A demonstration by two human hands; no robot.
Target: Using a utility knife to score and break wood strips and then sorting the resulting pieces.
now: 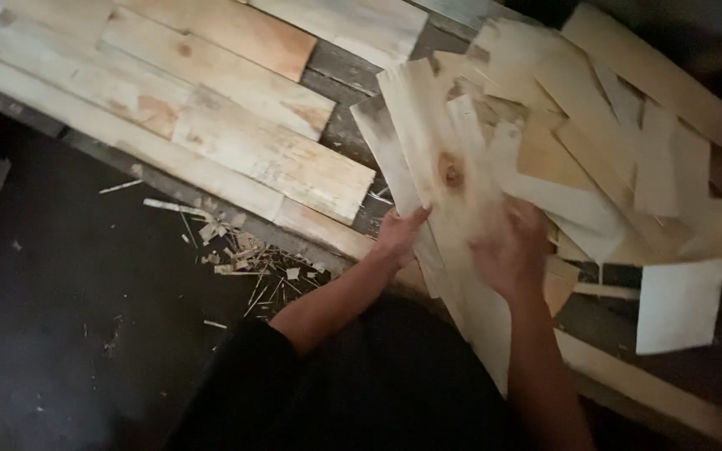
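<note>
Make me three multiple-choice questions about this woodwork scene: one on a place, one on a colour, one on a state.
1. Where do the splinters lie?
A. on the dark floor left of the hands
B. on the thin sheets
C. on the sleeve

2. What colour is the knot in the held board?
A. green
B. orange-brown
C. white

3. What is the left hand doing?
A. hanging free
B. gripping the board's edge
C. holding a hammer

Answers: 1 A, they litter the floor by the planks. 2 B, it shows orange-brown on pale wood. 3 B, fingers curl on the edge.
</note>
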